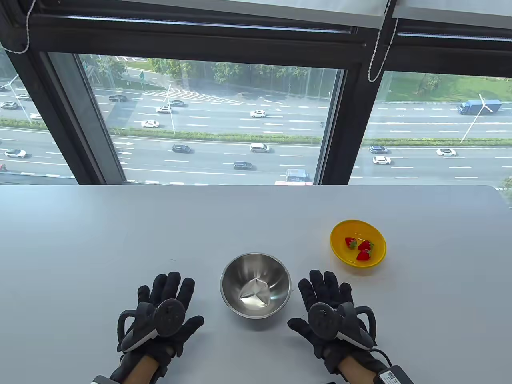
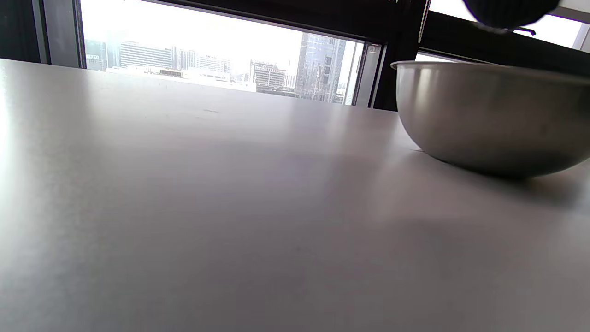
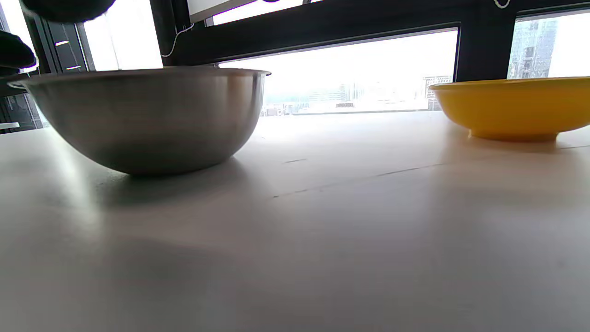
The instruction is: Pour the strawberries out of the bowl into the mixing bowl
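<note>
A yellow bowl (image 1: 358,243) with three red strawberries (image 1: 360,248) stands on the table at the right; its side shows in the right wrist view (image 3: 511,108). An empty steel mixing bowl (image 1: 255,285) stands at the front middle, also in the left wrist view (image 2: 488,115) and the right wrist view (image 3: 147,115). My left hand (image 1: 164,312) rests flat on the table left of the mixing bowl, fingers spread, holding nothing. My right hand (image 1: 330,308) rests flat to the right of it, fingers spread, holding nothing, below the yellow bowl.
The grey table (image 1: 120,240) runs back to a window with black frames (image 1: 340,132). Blind cords (image 1: 378,48) hang by the window.
</note>
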`<action>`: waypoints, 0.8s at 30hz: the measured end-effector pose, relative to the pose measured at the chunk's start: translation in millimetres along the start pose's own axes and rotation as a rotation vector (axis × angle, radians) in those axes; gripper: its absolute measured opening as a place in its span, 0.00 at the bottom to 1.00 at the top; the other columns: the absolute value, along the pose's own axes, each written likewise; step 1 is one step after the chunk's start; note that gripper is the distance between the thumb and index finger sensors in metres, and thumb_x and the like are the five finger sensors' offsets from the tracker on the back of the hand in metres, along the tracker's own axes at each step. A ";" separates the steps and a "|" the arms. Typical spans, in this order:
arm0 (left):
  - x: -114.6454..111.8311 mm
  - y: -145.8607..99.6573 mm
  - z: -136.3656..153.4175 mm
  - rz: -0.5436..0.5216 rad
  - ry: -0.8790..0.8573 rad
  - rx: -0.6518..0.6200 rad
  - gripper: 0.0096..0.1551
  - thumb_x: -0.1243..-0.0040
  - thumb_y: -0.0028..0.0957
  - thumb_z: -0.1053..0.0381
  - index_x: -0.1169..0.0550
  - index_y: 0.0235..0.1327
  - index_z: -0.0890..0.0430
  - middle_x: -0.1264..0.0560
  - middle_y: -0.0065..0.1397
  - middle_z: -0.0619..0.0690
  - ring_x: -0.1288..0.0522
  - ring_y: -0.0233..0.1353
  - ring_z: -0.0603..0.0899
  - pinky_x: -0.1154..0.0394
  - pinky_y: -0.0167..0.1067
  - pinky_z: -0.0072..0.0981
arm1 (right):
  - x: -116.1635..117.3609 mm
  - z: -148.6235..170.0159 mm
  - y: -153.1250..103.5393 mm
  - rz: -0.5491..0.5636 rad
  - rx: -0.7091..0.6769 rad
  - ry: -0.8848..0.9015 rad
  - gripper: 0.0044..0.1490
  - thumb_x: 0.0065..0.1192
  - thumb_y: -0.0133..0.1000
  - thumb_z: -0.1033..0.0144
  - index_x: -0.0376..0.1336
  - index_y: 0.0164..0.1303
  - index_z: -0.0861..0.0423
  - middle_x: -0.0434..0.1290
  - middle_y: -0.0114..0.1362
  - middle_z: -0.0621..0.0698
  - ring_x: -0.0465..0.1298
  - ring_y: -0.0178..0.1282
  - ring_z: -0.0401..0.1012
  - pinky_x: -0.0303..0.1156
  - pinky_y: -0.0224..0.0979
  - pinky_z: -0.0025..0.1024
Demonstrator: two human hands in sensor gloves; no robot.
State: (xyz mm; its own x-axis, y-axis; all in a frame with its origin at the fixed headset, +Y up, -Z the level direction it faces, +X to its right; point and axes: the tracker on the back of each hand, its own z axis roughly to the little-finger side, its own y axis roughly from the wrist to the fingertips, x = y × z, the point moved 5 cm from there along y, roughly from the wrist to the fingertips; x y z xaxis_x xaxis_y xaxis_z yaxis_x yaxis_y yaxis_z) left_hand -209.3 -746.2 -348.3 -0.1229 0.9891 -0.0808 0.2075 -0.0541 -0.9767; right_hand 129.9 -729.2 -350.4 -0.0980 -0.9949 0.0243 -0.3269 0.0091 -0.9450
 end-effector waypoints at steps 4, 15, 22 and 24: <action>-0.3 -0.3 -0.4 0.003 0.001 0.001 0.55 0.51 0.43 0.25 0.55 0.80 0.43 0.65 0.86 0.53 0.64 0.85 0.69 0.66 0.70 0.76 | 0.1 0.4 0.0 0.004 -0.004 0.013 0.59 0.50 0.45 0.29 0.39 0.80 0.47 0.33 0.86 0.55 0.39 0.85 0.62 0.39 0.77 0.72; -1.9 -0.1 -2.7 0.012 0.010 -0.004 0.55 0.51 0.43 0.25 0.55 0.80 0.44 0.65 0.86 0.52 0.64 0.85 0.69 0.66 0.70 0.76 | 0.6 0.4 0.2 0.003 -0.012 0.020 0.58 0.50 0.45 0.29 0.39 0.80 0.47 0.33 0.86 0.55 0.40 0.85 0.62 0.39 0.77 0.72; -2.7 0.3 -2.8 0.017 0.011 -0.006 0.55 0.51 0.43 0.25 0.55 0.80 0.44 0.65 0.86 0.53 0.63 0.85 0.69 0.66 0.70 0.76 | 0.3 1.4 0.8 -0.001 -0.013 0.031 0.58 0.50 0.45 0.28 0.39 0.80 0.47 0.33 0.86 0.55 0.41 0.85 0.62 0.40 0.77 0.72; -2.1 0.3 -2.7 0.011 0.010 -0.005 0.55 0.51 0.44 0.25 0.55 0.80 0.44 0.64 0.86 0.53 0.63 0.85 0.69 0.66 0.70 0.76 | -5.5 5.5 0.1 0.016 -0.004 0.050 0.58 0.50 0.45 0.28 0.39 0.80 0.47 0.32 0.86 0.55 0.41 0.85 0.62 0.40 0.77 0.72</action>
State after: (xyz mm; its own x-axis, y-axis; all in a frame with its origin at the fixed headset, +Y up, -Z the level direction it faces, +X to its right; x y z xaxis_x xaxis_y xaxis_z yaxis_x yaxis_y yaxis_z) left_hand -206.3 -748.0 -347.9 -0.1109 0.9898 -0.0895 0.2135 -0.0642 -0.9748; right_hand 135.5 -724.3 -352.4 -0.1496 -0.9884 0.0256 -0.3291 0.0253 -0.9439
